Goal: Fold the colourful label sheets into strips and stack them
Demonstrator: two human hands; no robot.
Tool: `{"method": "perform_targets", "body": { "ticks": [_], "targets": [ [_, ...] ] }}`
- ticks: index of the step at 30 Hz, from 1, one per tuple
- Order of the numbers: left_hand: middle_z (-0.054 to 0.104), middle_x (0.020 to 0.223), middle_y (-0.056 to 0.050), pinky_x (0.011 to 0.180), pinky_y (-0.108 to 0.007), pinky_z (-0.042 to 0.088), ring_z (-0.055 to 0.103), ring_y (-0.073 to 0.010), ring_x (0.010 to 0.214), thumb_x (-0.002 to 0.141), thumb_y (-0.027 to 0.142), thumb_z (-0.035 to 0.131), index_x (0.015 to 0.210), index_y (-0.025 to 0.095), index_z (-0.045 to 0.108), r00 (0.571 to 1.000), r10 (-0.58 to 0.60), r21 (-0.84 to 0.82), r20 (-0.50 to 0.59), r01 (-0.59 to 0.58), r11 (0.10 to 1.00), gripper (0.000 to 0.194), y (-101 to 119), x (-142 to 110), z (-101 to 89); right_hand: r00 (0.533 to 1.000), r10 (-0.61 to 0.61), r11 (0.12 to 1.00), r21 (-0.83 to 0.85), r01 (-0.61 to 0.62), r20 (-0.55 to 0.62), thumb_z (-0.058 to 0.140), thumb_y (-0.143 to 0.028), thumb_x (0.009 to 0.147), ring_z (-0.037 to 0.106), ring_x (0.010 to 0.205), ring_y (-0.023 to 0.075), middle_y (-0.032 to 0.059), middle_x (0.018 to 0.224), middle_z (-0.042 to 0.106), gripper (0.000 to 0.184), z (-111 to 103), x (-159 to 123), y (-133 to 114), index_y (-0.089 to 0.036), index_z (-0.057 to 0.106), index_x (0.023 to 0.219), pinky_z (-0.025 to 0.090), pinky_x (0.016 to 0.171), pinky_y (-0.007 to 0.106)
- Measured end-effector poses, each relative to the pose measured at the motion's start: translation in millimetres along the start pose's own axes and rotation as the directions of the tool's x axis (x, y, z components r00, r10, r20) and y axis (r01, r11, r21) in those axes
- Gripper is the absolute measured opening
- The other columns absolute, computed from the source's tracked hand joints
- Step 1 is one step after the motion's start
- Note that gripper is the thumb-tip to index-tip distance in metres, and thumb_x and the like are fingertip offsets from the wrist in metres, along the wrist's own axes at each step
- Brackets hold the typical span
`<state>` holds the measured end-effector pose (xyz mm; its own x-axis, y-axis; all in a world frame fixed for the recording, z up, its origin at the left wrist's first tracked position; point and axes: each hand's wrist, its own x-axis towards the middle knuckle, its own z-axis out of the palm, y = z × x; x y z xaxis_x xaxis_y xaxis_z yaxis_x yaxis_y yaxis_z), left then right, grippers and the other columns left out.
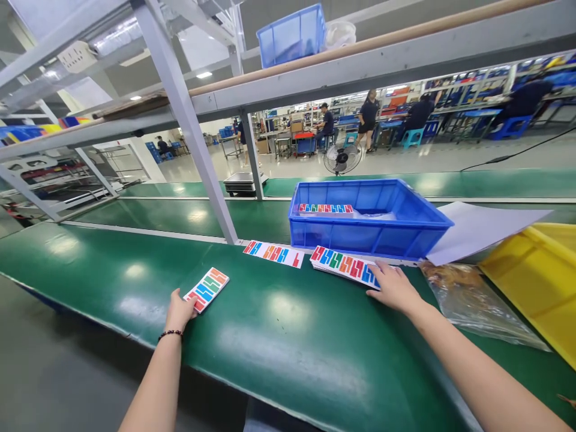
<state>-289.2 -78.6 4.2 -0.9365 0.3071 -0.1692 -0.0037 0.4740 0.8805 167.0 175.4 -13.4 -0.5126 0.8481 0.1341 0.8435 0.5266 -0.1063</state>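
My left hand (180, 310) is closed on the near end of a short stack of white printed cards (210, 287) with red, blue, green and orange shapes, thumb on top. On the right, my right hand (392, 284) grips the right end of a longer pile of printed strips (341, 262), its fingers over the top and the thumb at the front edge. Between the hands lies a single printed strip (274, 253) with some blank gaps in its pattern. Behind the pile stands a blue bin (360, 233) holding another printed strip (326, 209) and clear plastic.
The green work surface (270, 336) carries a grey metal post (189, 120) at the back. To the right are white paper (481, 228), a clear plastic bag (477, 300) and a yellow bin (540, 276). A fan (342, 158) and several people are farther back.
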Motion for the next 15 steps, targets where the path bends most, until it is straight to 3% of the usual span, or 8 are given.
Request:
{"method": "perform_targets", "body": {
  "ticks": [3,5,6,9,11,13,15],
  "targets": [
    [0.049,0.115,-0.024,0.093,-0.054,0.033,0.041,-0.04,0.116,0.065,0.028,0.063,0.123,0.007,0.039,0.963,0.261,0.356,-0.061,-0.224,0.908,0.066,9,-5,-9.7,0.997,-0.02,1.0,0.023,0.019,0.071,0.056,-0.025,0.064,0.055,0.107,0.0314,0.0169,0.12,0.057,0.048,-3,6,9,-0.016,0.058,0.111,0.04,0.09,0.044],
    [0.043,0.123,-0.024,0.099,-0.052,0.027,0.034,-0.0385,0.121,0.071,0.036,0.055,0.121,0.006,0.042,0.898,0.44,0.496,-0.03,-0.369,0.786,0.06,18,-14,-8.3,0.994,-0.028,0.999,0.042,0.024,0.109,0.056,-0.025,0.065,0.058,0.102,0.0303,0.0157,0.116,0.06,0.043,-8,11,14,-0.016,0.062,0.106,0.044,0.085,0.04],
    [0.043,0.122,-0.022,0.1,-0.049,0.027,0.035,-0.036,0.121,0.073,0.037,0.052,0.119,0.007,0.044,0.872,0.49,0.479,-0.002,-0.43,0.766,0.056,22,-21,-4.3,0.991,-0.034,0.998,0.053,0.027,0.127,0.056,-0.026,0.066,0.06,0.1,0.0299,0.0147,0.113,0.062,0.04,-11,14,15,-0.017,0.064,0.104,0.045,0.083,0.038],
    [0.051,0.115,-0.014,0.096,-0.039,0.035,0.044,-0.027,0.114,0.073,0.038,0.051,0.109,0.014,0.052,0.812,0.573,0.212,0.109,-0.582,0.785,0.043,37,-48,20.0,0.984,-0.058,0.995,0.088,0.043,0.167,0.055,-0.029,0.067,0.063,0.093,0.0281,0.0106,0.104,0.067,0.034,-20,21,16,-0.021,0.068,0.097,0.047,0.078,0.035],
    [0.054,0.112,-0.009,0.094,-0.035,0.037,0.047,-0.0233,0.11,0.071,0.038,0.055,0.104,0.018,0.055,0.781,0.577,-0.053,0.237,-0.583,0.811,0.039,46,-74,42.7,0.982,-0.069,0.993,0.108,0.051,0.177,0.056,-0.03,0.067,0.065,0.089,0.0276,0.0086,0.099,0.07,0.031,-25,24,15,-0.022,0.07,0.093,0.048,0.075,0.034],
    [0.057,0.108,-0.008,0.09,-0.032,0.039,0.05,-0.0209,0.105,0.068,0.036,0.059,0.098,0.018,0.058,0.738,0.54,-0.296,0.405,-0.453,0.841,0.035,53,-102,66.3,0.983,-0.068,0.991,0.121,0.048,0.17,0.055,-0.029,0.067,0.066,0.084,0.027,0.0071,0.093,0.071,0.026,-29,25,13,-0.023,0.071,0.087,0.049,0.072,0.033],
    [0.062,0.097,-0.008,0.084,-0.03,0.042,0.055,-0.0198,0.097,0.067,0.035,0.063,0.09,0.016,0.061,0.654,0.466,-0.429,0.596,-0.231,0.873,0.03,57,-130,88.1,0.99,-0.046,0.992,0.127,0.028,0.134,0.05,-0.027,0.072,0.066,0.082,0.0265,0.0057,0.089,0.072,0.026,-36,25,11,-0.024,0.071,0.086,0.049,0.071,0.033]
  ]
}}
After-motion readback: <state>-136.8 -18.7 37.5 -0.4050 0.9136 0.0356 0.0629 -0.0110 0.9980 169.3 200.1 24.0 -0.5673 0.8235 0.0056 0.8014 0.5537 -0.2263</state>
